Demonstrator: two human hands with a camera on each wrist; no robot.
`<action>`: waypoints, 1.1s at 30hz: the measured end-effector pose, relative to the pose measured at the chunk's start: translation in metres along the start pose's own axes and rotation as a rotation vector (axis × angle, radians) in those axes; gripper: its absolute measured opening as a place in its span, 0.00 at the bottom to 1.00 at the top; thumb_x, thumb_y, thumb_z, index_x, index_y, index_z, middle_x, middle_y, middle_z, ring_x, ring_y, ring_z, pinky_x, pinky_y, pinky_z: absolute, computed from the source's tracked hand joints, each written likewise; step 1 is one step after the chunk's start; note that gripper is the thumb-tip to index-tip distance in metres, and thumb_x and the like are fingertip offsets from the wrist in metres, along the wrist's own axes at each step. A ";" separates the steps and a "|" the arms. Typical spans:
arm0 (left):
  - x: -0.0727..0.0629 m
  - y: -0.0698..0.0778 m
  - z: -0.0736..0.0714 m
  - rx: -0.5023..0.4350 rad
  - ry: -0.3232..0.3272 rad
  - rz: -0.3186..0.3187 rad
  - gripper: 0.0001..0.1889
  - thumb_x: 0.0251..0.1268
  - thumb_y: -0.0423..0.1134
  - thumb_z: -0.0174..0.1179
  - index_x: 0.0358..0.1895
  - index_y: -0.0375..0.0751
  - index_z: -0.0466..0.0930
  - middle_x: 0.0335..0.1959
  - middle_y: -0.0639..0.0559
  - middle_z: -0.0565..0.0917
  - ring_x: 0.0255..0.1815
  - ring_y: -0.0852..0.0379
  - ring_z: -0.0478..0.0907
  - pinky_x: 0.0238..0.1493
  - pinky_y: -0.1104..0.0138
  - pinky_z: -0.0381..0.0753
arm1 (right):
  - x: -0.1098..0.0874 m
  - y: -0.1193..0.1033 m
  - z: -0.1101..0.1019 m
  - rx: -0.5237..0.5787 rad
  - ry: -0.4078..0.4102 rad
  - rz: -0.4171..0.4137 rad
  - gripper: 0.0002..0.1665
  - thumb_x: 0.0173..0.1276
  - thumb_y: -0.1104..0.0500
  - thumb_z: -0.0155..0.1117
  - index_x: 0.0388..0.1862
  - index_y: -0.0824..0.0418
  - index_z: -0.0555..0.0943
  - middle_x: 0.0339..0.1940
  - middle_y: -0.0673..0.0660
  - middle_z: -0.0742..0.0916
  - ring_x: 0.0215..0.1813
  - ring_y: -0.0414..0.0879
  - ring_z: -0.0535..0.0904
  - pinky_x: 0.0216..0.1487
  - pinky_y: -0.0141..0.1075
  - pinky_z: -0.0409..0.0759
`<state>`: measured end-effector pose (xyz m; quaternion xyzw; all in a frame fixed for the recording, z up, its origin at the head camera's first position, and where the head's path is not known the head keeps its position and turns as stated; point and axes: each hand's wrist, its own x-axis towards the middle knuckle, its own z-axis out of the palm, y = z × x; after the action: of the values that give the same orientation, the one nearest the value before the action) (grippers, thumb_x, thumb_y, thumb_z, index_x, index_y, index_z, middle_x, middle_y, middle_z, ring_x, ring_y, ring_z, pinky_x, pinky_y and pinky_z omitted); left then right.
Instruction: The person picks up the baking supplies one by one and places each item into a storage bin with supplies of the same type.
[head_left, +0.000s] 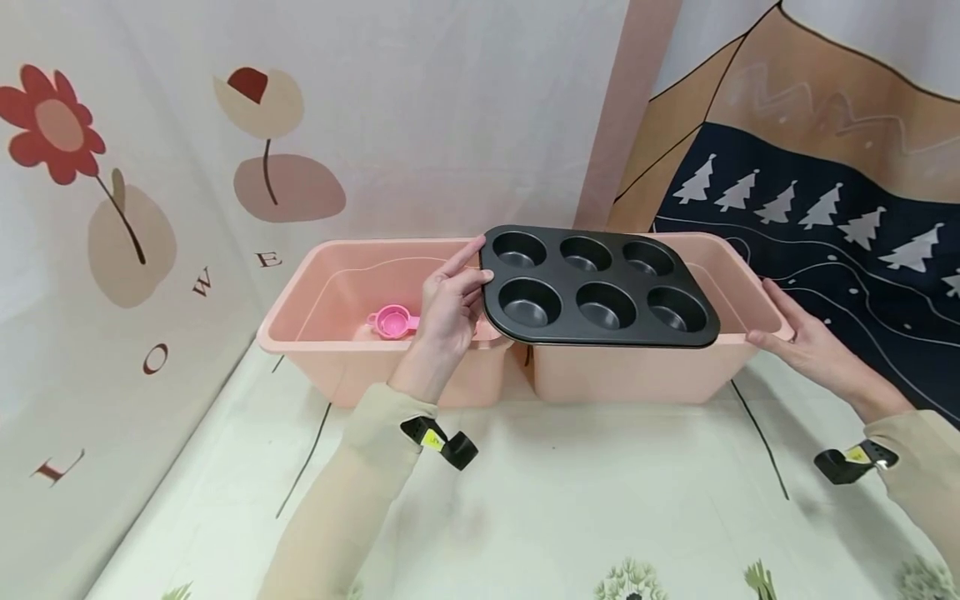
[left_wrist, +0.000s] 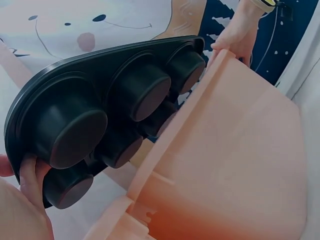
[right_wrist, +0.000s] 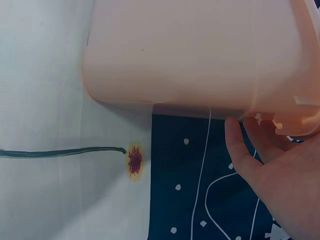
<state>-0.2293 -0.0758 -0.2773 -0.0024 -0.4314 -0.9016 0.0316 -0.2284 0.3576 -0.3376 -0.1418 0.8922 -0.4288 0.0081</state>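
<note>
A black muffin tin [head_left: 567, 332] with six round cups hangs tilted over the right-hand pink bin [head_left: 622, 375]. My left hand [head_left: 450, 304] grips its left end, thumb on the top face and index finger stretched along the edge. From the left wrist view, fingers [left_wrist: 31, 175] press among the undersides of the cups. At the far right end of that same bin, my right hand [head_left: 817, 346] holds the rim corner. Its thumb lies over the rim while the fingers [right_wrist: 237, 145] touch the outer wall below. The tin hides much of the bin's inside.
A second pink bin [head_left: 352, 367] stands close on the left, with pink measuring cups [head_left: 393, 322] inside it. Both bins rest on a pale printed cloth [head_left: 555, 483]. Patterned fabric [head_left: 450, 108] rises right behind them.
</note>
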 end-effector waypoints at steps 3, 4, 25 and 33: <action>0.003 0.001 0.005 0.006 0.010 0.007 0.26 0.60 0.19 0.52 0.62 0.34 0.76 0.31 0.45 0.84 0.25 0.58 0.83 0.33 0.74 0.82 | 0.000 0.001 0.000 -0.004 0.004 0.005 0.50 0.76 0.59 0.54 0.78 0.56 0.30 0.78 0.67 0.42 0.73 0.63 0.45 0.70 0.61 0.42; 0.004 0.001 0.007 0.007 0.014 0.010 0.25 0.60 0.19 0.52 0.62 0.35 0.76 0.34 0.43 0.84 0.25 0.58 0.83 0.33 0.74 0.82 | 0.000 0.001 0.000 -0.007 0.005 0.004 0.50 0.76 0.59 0.54 0.78 0.56 0.30 0.78 0.67 0.43 0.73 0.62 0.45 0.71 0.57 0.43; 0.021 -0.017 0.039 0.029 0.069 0.011 0.29 0.56 0.15 0.52 0.63 0.35 0.75 0.50 0.42 0.79 0.36 0.57 0.81 0.39 0.72 0.81 | -0.001 -0.001 0.000 0.007 0.012 0.035 0.51 0.75 0.58 0.55 0.78 0.57 0.29 0.77 0.68 0.42 0.72 0.71 0.43 0.64 0.70 0.43; 0.023 -0.032 0.041 0.001 0.072 -0.031 0.31 0.54 0.13 0.50 0.64 0.36 0.75 0.61 0.39 0.74 0.47 0.47 0.79 0.45 0.67 0.81 | 0.002 -0.003 0.001 0.003 0.012 0.054 0.52 0.75 0.57 0.56 0.78 0.55 0.28 0.77 0.68 0.42 0.72 0.72 0.43 0.63 0.71 0.44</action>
<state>-0.2548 -0.0250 -0.2761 0.0368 -0.4304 -0.9013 0.0333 -0.2292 0.3548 -0.3358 -0.1148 0.8950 -0.4307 0.0145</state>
